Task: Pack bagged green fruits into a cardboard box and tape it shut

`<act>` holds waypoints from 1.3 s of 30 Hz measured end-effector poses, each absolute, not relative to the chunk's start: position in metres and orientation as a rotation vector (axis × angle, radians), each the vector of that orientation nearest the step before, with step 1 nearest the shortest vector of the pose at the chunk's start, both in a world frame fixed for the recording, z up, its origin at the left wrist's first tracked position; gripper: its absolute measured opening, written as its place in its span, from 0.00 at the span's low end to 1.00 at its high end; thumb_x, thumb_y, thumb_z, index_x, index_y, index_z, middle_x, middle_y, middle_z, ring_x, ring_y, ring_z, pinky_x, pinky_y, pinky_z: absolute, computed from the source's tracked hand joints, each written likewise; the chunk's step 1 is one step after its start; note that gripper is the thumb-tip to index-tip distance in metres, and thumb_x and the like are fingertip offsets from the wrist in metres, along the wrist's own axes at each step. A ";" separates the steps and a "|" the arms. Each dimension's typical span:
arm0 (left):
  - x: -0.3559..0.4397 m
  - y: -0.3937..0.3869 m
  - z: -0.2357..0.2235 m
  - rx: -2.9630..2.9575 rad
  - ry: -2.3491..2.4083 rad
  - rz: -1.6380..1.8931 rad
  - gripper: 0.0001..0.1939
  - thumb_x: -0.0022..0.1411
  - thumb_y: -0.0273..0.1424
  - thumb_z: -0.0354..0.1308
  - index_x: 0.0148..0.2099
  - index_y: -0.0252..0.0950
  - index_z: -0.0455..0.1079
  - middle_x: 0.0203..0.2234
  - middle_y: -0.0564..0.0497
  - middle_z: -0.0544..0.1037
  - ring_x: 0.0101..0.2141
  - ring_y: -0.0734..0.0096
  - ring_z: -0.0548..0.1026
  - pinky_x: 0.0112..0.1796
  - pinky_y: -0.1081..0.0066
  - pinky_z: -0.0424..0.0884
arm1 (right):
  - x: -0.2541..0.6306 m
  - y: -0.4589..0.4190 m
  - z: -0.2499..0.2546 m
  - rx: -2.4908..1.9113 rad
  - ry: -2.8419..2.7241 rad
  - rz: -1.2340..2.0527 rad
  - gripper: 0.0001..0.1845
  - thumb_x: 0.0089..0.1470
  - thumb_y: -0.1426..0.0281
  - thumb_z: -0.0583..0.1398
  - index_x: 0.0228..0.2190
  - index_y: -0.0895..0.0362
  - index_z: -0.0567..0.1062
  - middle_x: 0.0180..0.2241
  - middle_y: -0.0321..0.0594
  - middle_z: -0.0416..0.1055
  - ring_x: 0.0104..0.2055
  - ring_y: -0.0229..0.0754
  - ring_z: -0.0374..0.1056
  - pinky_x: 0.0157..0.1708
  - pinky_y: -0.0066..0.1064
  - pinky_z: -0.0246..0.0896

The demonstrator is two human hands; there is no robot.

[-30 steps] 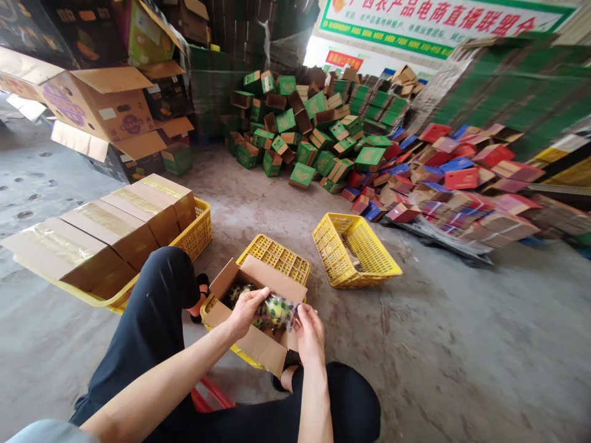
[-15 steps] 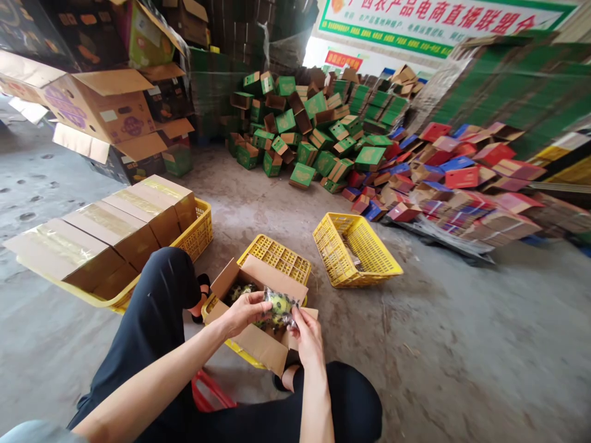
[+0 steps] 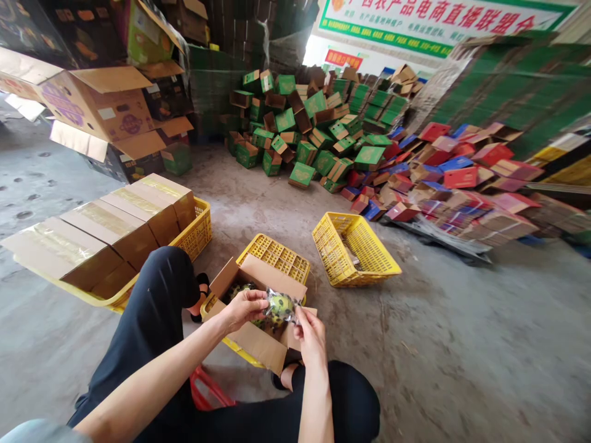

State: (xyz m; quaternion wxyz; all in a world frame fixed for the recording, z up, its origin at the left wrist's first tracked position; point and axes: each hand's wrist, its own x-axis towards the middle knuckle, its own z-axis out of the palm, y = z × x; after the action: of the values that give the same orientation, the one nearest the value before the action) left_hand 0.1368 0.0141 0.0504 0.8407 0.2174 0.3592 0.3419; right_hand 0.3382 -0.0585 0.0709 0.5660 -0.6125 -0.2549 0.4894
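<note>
Between my two hands is a clear plastic bag (image 3: 279,305) with a green fruit inside and dark spots printed on it. My left hand (image 3: 245,309) pinches the bag's left end. The fingers of my right hand (image 3: 310,329) are closed on its right end. Directly below, an open cardboard box (image 3: 258,344) holds several similar bagged green fruits (image 3: 242,288), partly hidden by my left hand and the flaps. The box rests on an upturned yellow plastic crate (image 3: 277,257), between my legs.
At left, a yellow crate (image 3: 203,224) carries several taped cartons (image 3: 99,221). Another yellow crate (image 3: 355,249) stands right of the box. Green boxes (image 3: 302,175) and red and blue boxes (image 3: 462,177) are heaped behind. A red plastic item (image 3: 207,391) lies under my legs.
My right hand has shifted slightly right and its fingers have moved along the bag's right end. The bag looks stretched a little wider. The box has not moved.
</note>
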 end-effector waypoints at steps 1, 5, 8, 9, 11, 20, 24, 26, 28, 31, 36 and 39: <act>0.137 0.015 0.050 0.458 0.761 0.726 0.29 0.38 0.30 0.85 0.42 0.30 0.79 0.32 0.49 0.81 0.26 0.75 0.79 0.30 0.76 0.77 | 0.338 -0.058 0.071 -1.436 -0.584 1.149 0.27 0.38 0.47 0.76 0.26 0.57 0.79 0.18 0.31 0.69 0.16 0.28 0.58 0.15 0.21 0.49; 0.139 0.014 0.050 0.436 0.783 0.762 0.31 0.45 0.25 0.82 0.51 0.31 0.76 0.30 0.51 0.80 0.26 0.76 0.78 0.30 0.76 0.78 | 0.339 -0.058 0.073 -1.417 -0.566 1.130 0.32 0.39 0.51 0.77 0.44 0.53 0.82 0.22 0.31 0.75 0.17 0.31 0.63 0.17 0.22 0.55; 0.140 0.014 0.051 0.394 0.802 0.826 0.36 0.47 0.17 0.79 0.58 0.34 0.74 0.33 0.53 0.78 0.27 0.77 0.78 0.31 0.76 0.79 | 0.339 -0.058 0.074 -1.424 -0.618 1.148 0.31 0.43 0.50 0.75 0.45 0.53 0.83 0.24 0.35 0.78 0.20 0.35 0.68 0.19 0.24 0.60; 0.139 0.015 0.052 0.379 0.800 0.838 0.36 0.47 0.15 0.77 0.58 0.35 0.74 0.35 0.52 0.78 0.28 0.77 0.79 0.31 0.76 0.79 | 0.339 -0.058 0.074 -1.425 -0.635 1.170 0.28 0.43 0.49 0.75 0.41 0.54 0.84 0.24 0.37 0.79 0.21 0.36 0.69 0.20 0.25 0.62; 0.139 0.017 0.053 0.351 0.777 0.829 0.33 0.48 0.13 0.75 0.56 0.34 0.76 0.39 0.51 0.79 0.28 0.79 0.79 0.31 0.77 0.80 | 0.338 -0.058 0.075 -1.412 -0.652 1.216 0.27 0.44 0.47 0.74 0.35 0.55 0.85 0.26 0.41 0.81 0.23 0.39 0.72 0.22 0.27 0.66; 0.134 0.029 0.045 0.284 0.821 0.809 0.10 0.58 0.14 0.69 0.42 0.28 0.79 0.34 0.45 0.83 0.29 0.77 0.81 0.36 0.81 0.80 | 0.337 -0.059 0.076 -1.347 -0.770 1.238 0.26 0.44 0.51 0.75 0.43 0.52 0.85 0.42 0.45 0.84 0.38 0.48 0.78 0.41 0.37 0.74; 0.136 0.028 0.042 0.292 0.837 0.799 0.09 0.58 0.15 0.68 0.42 0.27 0.79 0.33 0.44 0.83 0.30 0.75 0.82 0.38 0.78 0.81 | 0.342 -0.057 0.071 -1.544 -0.923 0.993 0.24 0.48 0.45 0.70 0.31 0.54 0.85 0.28 0.41 0.80 0.31 0.48 0.74 0.35 0.37 0.71; 0.138 0.027 0.041 0.298 0.843 0.791 0.10 0.57 0.14 0.68 0.41 0.27 0.79 0.32 0.45 0.83 0.29 0.75 0.81 0.37 0.78 0.80 | 0.344 -0.055 0.069 -1.576 -0.984 0.868 0.24 0.48 0.45 0.70 0.29 0.54 0.84 0.30 0.42 0.80 0.35 0.49 0.74 0.38 0.38 0.71; 0.140 0.026 0.040 0.308 0.843 0.786 0.11 0.55 0.14 0.68 0.41 0.27 0.79 0.31 0.46 0.83 0.28 0.76 0.81 0.38 0.78 0.80 | 0.344 -0.055 0.068 -1.547 -0.977 0.796 0.24 0.46 0.45 0.71 0.29 0.54 0.84 0.39 0.45 0.81 0.43 0.52 0.75 0.44 0.38 0.72; 0.140 0.025 0.040 0.334 0.829 0.788 0.13 0.52 0.15 0.69 0.40 0.28 0.79 0.30 0.46 0.82 0.29 0.75 0.80 0.40 0.76 0.79 | 0.341 -0.056 0.068 -1.512 -0.908 0.875 0.23 0.48 0.46 0.70 0.31 0.53 0.83 0.40 0.44 0.81 0.43 0.50 0.75 0.43 0.36 0.72; 0.135 0.022 0.044 0.421 0.827 0.776 0.22 0.49 0.24 0.77 0.47 0.30 0.80 0.34 0.47 0.83 0.29 0.76 0.78 0.35 0.77 0.73 | 0.337 -0.057 0.068 -1.501 -0.781 1.018 0.21 0.50 0.47 0.69 0.30 0.52 0.81 0.33 0.38 0.79 0.36 0.45 0.74 0.33 0.31 0.71; 0.133 0.017 0.049 0.530 0.792 0.728 0.28 0.48 0.33 0.80 0.51 0.33 0.80 0.41 0.46 0.83 0.34 0.74 0.78 0.34 0.78 0.69 | 0.337 -0.056 0.066 -1.460 -0.702 1.030 0.22 0.50 0.47 0.69 0.33 0.52 0.81 0.36 0.39 0.80 0.36 0.45 0.74 0.31 0.30 0.70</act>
State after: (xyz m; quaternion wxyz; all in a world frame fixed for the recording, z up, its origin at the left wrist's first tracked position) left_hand 0.1328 0.0165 0.0494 0.8257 0.2493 0.3727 0.3424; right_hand 0.3372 -0.0561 0.0660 0.5737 -0.6230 -0.2995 0.4394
